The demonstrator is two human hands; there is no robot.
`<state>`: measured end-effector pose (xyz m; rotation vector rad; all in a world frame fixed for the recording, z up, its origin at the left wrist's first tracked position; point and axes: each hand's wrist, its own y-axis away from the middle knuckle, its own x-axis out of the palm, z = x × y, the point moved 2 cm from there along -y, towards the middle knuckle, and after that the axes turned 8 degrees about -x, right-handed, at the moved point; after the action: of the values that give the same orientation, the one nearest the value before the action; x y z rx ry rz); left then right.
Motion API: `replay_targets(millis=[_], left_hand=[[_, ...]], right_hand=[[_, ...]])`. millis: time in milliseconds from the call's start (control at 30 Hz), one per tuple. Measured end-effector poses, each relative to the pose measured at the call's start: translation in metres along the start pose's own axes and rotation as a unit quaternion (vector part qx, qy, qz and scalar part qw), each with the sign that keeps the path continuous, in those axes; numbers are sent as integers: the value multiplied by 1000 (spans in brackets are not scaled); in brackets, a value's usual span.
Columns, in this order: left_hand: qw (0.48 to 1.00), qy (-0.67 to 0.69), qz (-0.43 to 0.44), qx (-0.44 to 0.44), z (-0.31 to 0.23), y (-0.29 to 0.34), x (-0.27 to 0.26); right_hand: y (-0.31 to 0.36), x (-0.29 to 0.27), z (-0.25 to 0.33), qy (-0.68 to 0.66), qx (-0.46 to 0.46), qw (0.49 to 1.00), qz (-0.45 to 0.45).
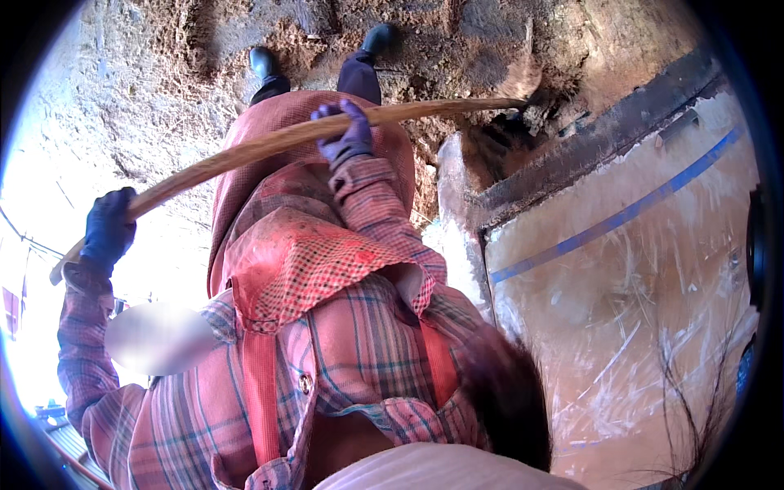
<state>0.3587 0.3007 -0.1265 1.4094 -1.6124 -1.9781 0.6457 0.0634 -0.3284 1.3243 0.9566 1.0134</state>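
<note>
- The person's gloved right hand (347, 135) is clenched around the long wooden handle (245, 153), thumb and fingers wrapping it above the lap.
- The gloved left hand (111, 227) has its grip closed around the same handle, near the butt.
- Between the two hands, the handle's long axis slants across the body, from low on the person's left to farther forward on the right.
- The right hand is nearer the working end, which meets brown, crumbly ground (457, 61) beside a dark ledge (600, 135); the tool's head cannot be made out.
- Beyond the ledge stands a pale, blue-striped panel (596, 286).
</note>
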Motion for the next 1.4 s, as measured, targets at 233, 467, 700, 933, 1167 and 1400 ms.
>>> replay_targets(millis=[233,467,700,933,1167,1400], left_hand=[[999,19,23,-16,-72,-48,-2],[993,90,42,59,-192,-100,10],[997,41,-28,54,-188,-115,-27],[980,148,-85,102,-261,-139,-44],[979,157,34,123,-223,-55,-20],[986,127,107,32,-175,38,-11]], right_hand=[[-38,-24,79,-3,-41,997,68],[-48,-47,221,68,-229,971,-11],[-40,-36,207,23,-267,963,14],[-59,-7,304,200,-304,929,-66],[-51,-51,251,198,-274,927,-165],[4,-64,151,195,-205,951,-127]])
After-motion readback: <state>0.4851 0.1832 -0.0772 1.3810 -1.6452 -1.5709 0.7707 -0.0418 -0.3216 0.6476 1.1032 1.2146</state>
